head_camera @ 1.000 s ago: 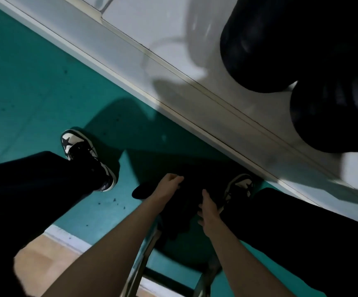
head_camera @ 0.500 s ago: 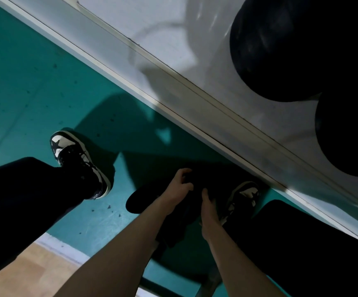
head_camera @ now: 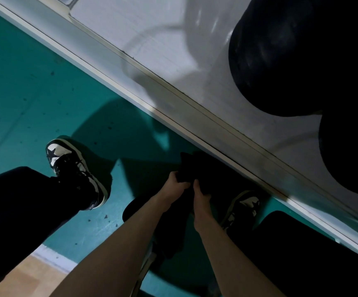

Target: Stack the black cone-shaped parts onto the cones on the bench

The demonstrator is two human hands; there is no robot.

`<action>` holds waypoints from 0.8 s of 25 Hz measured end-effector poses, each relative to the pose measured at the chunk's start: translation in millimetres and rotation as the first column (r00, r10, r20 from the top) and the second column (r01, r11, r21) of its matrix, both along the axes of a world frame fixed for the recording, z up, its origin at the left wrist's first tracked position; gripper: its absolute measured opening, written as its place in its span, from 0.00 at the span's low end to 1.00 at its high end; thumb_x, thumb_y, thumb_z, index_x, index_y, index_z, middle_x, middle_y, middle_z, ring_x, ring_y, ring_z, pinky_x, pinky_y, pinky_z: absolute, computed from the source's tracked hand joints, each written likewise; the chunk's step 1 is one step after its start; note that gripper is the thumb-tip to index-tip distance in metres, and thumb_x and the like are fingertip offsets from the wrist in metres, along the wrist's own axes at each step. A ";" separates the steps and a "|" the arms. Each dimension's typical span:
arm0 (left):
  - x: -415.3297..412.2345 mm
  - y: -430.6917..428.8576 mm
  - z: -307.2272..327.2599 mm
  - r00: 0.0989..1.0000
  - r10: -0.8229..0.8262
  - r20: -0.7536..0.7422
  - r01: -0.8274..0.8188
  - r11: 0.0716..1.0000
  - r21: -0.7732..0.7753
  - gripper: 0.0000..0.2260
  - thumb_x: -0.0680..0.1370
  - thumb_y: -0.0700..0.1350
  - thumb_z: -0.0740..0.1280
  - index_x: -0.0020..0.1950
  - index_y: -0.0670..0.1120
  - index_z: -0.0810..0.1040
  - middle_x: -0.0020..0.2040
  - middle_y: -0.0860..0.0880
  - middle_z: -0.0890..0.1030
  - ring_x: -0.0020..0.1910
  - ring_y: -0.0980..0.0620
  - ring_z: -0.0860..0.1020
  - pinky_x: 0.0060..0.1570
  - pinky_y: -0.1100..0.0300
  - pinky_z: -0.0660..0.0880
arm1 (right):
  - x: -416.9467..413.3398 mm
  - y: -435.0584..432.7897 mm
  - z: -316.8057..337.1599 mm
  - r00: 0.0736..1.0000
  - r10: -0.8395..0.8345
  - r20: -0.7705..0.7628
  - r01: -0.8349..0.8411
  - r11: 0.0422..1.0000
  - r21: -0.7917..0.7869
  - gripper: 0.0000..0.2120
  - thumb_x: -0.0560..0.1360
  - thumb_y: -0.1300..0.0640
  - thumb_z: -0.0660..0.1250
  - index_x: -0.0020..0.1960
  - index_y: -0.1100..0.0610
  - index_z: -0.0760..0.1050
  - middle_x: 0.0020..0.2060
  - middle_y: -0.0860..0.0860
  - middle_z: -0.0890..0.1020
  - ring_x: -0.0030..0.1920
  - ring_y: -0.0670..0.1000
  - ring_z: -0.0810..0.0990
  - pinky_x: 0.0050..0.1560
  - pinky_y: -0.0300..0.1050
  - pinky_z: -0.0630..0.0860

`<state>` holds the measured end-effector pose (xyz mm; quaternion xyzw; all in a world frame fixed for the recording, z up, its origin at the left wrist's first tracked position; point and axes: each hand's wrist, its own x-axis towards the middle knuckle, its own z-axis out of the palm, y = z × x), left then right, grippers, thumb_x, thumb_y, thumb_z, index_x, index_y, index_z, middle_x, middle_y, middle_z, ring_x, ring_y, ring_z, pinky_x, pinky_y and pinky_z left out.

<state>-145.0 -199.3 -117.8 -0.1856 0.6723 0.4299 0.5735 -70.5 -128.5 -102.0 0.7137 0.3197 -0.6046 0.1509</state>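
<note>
below the bench [head_camera: 173, 67] edge | both my hands, left hand [head_camera: 174, 185] and right hand [head_camera: 200, 195], clenched on a black cone-shaped part [head_camera: 192, 168], probably to lift it | stacked cones [head_camera: 280, 61] up on the bench

- Under and to the left of my hands the floor [head_camera: 34, 99] is teal, speckled with small dark flecks and crumbs.
- Down by my left forearm a pale strip [head_camera: 51, 259] edges the teal, and beyond it lies light wood flooring [head_camera: 23, 279].
- Just past my hands a white bench [head_camera: 152, 39] runs diagonally; its edge [head_camera: 195, 125] is a pale band with thin seams.
- The bench top is glossy and catches soft glare.
- A broad dark shadow [head_camera: 113, 133] falls on the teal ahead of my hands, below the bench edge.
</note>
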 end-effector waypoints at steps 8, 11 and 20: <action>-19.8 -2.0 12.3 0.987 -0.033 -0.159 0.029 0.999 -0.030 0.18 0.80 0.35 0.63 0.69 0.40 0.63 0.62 0.41 0.74 0.46 0.53 0.75 0.33 0.69 0.72 | -11.9 -8.8 8.6 0.993 0.009 -0.114 -0.005 0.999 0.040 0.29 0.82 0.41 0.65 0.77 0.49 0.59 0.70 0.56 0.74 0.66 0.59 0.76 0.62 0.55 0.76; -17.2 7.5 26.7 0.991 -0.012 -0.131 0.020 0.998 0.063 0.20 0.81 0.35 0.59 0.73 0.41 0.60 0.64 0.40 0.73 0.54 0.47 0.78 0.45 0.60 0.79 | -23.9 -20.3 16.3 0.977 -0.011 -0.212 0.008 1.000 -0.013 0.16 0.85 0.44 0.58 0.67 0.52 0.67 0.67 0.58 0.77 0.64 0.60 0.79 0.65 0.60 0.77; -16.5 -1.4 15.7 0.992 0.027 -0.122 -0.030 0.999 -0.027 0.19 0.83 0.39 0.59 0.74 0.39 0.63 0.68 0.39 0.72 0.56 0.49 0.74 0.52 0.60 0.71 | -22.0 3.7 -1.6 0.997 -0.081 0.007 0.080 0.995 0.067 0.26 0.85 0.42 0.57 0.69 0.62 0.76 0.60 0.62 0.82 0.57 0.62 0.83 0.59 0.57 0.81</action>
